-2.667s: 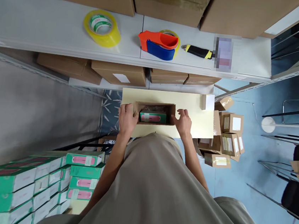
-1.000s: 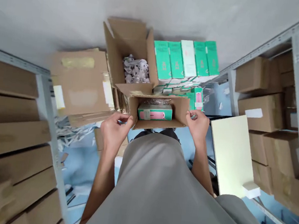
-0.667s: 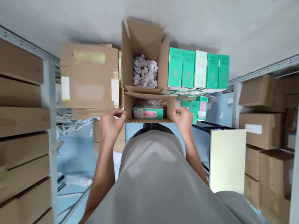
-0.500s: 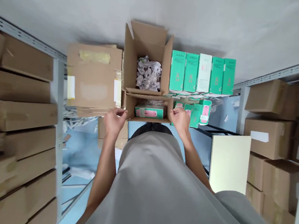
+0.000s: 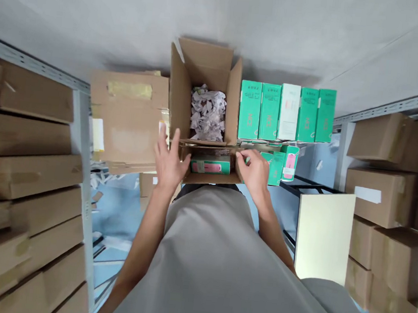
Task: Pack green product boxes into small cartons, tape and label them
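A small open cardboard box [image 5: 212,179] stands in front of my body, with a green-and-pink product box [image 5: 211,166] lying inside it and a bit of clear plastic behind. My left hand [image 5: 169,166] is open at the small box's left side, fingers spread and pointing away from me. At the opposite rim, my right hand [image 5: 255,172] has its thumb and fingers curled closed on the box's right edge. Directly behind is a taller open carton [image 5: 179,91] containing crumpled paper and plastic scraps [image 5: 208,114].
A closed carton [image 5: 128,123] sits to the left. On the right stand several green boxes [image 5: 249,111], one white box [image 5: 289,112] among them, and more green boxes [image 5: 289,165] nearer me. Racks of cartons [image 5: 43,174] flank both sides; a pale board [image 5: 323,236] is at lower right.
My left hand has gone from pinched fingers to spread ones and shifted slightly right, over the small box's left edge. My right hand stays at the right edge. The view has tipped slightly.
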Demonstrator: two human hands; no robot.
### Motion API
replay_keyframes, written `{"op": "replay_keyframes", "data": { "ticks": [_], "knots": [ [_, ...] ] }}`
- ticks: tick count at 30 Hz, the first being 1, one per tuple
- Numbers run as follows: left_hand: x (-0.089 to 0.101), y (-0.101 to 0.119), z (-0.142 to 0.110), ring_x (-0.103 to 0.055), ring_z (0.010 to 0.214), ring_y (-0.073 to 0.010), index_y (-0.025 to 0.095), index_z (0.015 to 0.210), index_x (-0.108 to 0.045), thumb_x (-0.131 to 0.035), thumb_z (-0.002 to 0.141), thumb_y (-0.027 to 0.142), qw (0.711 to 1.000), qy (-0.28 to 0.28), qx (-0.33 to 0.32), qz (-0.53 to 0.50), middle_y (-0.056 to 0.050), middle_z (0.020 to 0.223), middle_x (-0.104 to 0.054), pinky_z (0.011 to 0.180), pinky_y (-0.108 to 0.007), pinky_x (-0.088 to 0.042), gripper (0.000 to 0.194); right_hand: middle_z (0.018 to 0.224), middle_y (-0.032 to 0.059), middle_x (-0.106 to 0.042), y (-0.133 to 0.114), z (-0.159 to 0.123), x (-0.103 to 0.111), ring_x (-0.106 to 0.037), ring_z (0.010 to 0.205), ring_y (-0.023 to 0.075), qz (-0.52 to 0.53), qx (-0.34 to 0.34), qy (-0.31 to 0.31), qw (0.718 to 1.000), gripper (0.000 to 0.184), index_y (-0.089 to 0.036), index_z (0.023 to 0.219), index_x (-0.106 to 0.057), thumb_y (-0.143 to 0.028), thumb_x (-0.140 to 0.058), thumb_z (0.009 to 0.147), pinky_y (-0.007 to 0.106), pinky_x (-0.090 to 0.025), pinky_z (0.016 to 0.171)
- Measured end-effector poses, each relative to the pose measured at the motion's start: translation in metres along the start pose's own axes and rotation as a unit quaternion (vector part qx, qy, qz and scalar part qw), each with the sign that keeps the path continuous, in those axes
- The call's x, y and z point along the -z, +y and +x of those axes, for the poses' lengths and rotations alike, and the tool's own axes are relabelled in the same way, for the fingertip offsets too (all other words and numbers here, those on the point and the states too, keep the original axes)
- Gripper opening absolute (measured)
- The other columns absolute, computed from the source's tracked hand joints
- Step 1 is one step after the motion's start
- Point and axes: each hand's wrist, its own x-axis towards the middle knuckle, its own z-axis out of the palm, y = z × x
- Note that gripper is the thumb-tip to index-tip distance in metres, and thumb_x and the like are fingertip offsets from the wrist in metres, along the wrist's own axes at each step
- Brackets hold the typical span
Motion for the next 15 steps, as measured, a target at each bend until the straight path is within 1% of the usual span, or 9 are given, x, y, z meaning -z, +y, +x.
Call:
{"op": "replay_keyframes", "data": {
  "ticks": [2,3,4,6,7,9,11,13,15],
  "knots": [
    [-0.001,0.004,0.011,-0.024,0.174,-0.0457,0.028,0.162,-0.055,-0.076,0.091,0.019,0.999,-0.016,-0.036,-0.005,-0.015,0.186,-0.034,0.138,-0.073,-0.028,0.075,0.112,0.0065,-0.079,-0.029,0.014,0.009,-0.075,0.097,0.0221,0.004,0.037,0.020,0.999,0.031,-0.023,0.111,-0.079,-0.038,-0.053,0.119,0.031,-0.054,0.090],
    [-0.003,0.005,0.015,-0.022,0.176,-0.0444,0.028,0.158,-0.058,-0.074,0.091,0.017,0.998,-0.024,-0.049,-0.012,-0.014,0.184,-0.039,0.139,-0.074,-0.026,0.070,0.114,0.0068,-0.079,-0.044,0.026,0.010,-0.075,0.101,0.0226,0.000,0.057,0.016,0.998,0.032,-0.023,0.113,-0.078,-0.038,-0.051,0.120,0.031,-0.055,0.092],
    [-0.004,0.004,0.017,-0.021,0.176,-0.0427,0.028,0.153,-0.061,-0.071,0.093,0.015,0.998,-0.028,-0.058,-0.019,-0.013,0.180,-0.045,0.139,-0.074,-0.026,0.063,0.116,0.0069,-0.078,-0.057,0.041,0.008,-0.075,0.106,0.0235,-0.010,0.079,0.001,0.997,0.030,-0.023,0.115,-0.078,-0.037,-0.051,0.120,0.031,-0.056,0.095],
    [-0.007,-0.001,0.018,-0.029,0.174,-0.0398,0.026,0.140,-0.067,-0.064,0.095,0.012,0.997,-0.036,-0.066,-0.032,-0.014,0.170,-0.057,0.140,-0.071,-0.028,0.047,0.126,0.0079,-0.077,-0.078,0.079,-0.005,-0.075,0.116,0.0263,-0.050,0.112,-0.042,0.992,0.023,-0.022,0.125,-0.076,-0.030,-0.056,0.118,0.035,-0.058,0.101],
    [-0.009,-0.004,0.017,-0.036,0.171,-0.0389,0.026,0.132,-0.070,-0.061,0.096,0.011,0.996,-0.042,-0.067,-0.037,-0.014,0.163,-0.062,0.139,-0.070,-0.029,0.040,0.132,0.0094,-0.076,-0.085,0.101,-0.016,-0.076,0.119,0.0276,-0.077,0.123,-0.067,0.987,0.021,-0.021,0.130,-0.075,-0.026,-0.063,0.114,0.037,-0.059,0.103],
    [-0.012,-0.013,0.012,-0.048,0.163,-0.0378,0.026,0.120,-0.071,-0.057,0.095,0.008,0.995,-0.061,-0.067,-0.045,-0.014,0.151,-0.069,0.138,-0.067,-0.033,0.034,0.143,0.0141,-0.073,-0.093,0.145,-0.045,-0.079,0.121,0.0287,-0.143,0.132,-0.124,0.973,0.033,-0.019,0.138,-0.074,-0.017,-0.077,0.104,0.038,-0.061,0.104],
    [-0.015,-0.022,0.007,-0.052,0.158,-0.0377,0.026,0.115,-0.071,-0.057,0.092,0.007,0.994,-0.076,-0.063,-0.052,-0.014,0.148,-0.070,0.136,-0.066,-0.036,0.033,0.152,0.0190,-0.070,-0.096,0.181,-0.078,-0.080,0.123,0.0271,-0.212,0.107,-0.189,0.953,0.043,-0.013,0.140,-0.073,-0.010,-0.082,0.099,0.036,-0.061,0.104],
    [-0.019,-0.030,0.002,-0.051,0.158,-0.0379,0.026,0.113,-0.073,-0.058,0.090,0.005,0.993,-0.076,-0.061,-0.060,-0.014,0.150,-0.069,0.136,-0.066,-0.037,0.035,0.153,0.0268,-0.067,-0.095,0.204,-0.107,-0.081,0.123,0.0243,-0.241,0.082,-0.232,0.939,0.033,-0.002,0.135,-0.072,-0.013,-0.073,0.105,0.035,-0.059,0.104],
    [-0.023,-0.037,-0.002,-0.050,0.158,-0.0376,0.025,0.114,-0.074,-0.057,0.089,0.003,0.993,-0.066,-0.067,-0.067,-0.015,0.153,-0.067,0.137,-0.065,-0.036,0.038,0.148,0.0327,-0.069,-0.094,0.215,-0.128,-0.083,0.118,0.0255,-0.221,0.098,-0.233,0.942,0.028,0.004,0.123,-0.075,-0.018,-0.069,0.107,0.037,-0.061,0.103]
  ]
}}
